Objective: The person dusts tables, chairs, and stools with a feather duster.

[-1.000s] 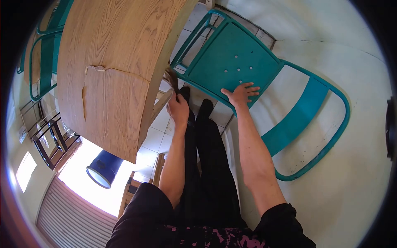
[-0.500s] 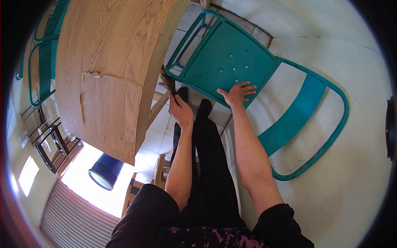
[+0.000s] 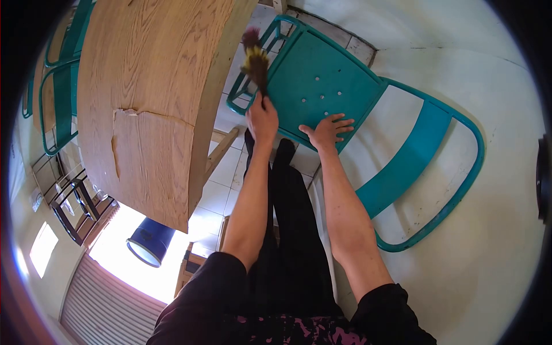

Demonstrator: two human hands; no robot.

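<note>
My left hand [image 3: 263, 122] is closed around the brown lower part of a feather duster [image 3: 256, 64]. Its tufted end, blurred by motion, shows brown, yellow and dark red, and points away from me over the near-left side of the chair seat. The teal metal chair [image 3: 313, 54] has several round holes in its seat and a curved backrest to the right. On the seat's edge nearest me, my right hand [image 3: 328, 132] lies with its fingers spread, holding nothing.
A wooden table [image 3: 155, 63] with cracked, peeling veneer stands close on the left. Other teal chairs [image 3: 60, 95] are beyond it. A pale wall [image 3: 448, 69] runs behind and right of the chair. Below left are a dark blue bucket [image 3: 150, 238] and a black rack [image 3: 75, 207].
My left hand has risen from beside the table edge, bringing the feather duster up and over the chair's side. My right hand stays on the seat.
</note>
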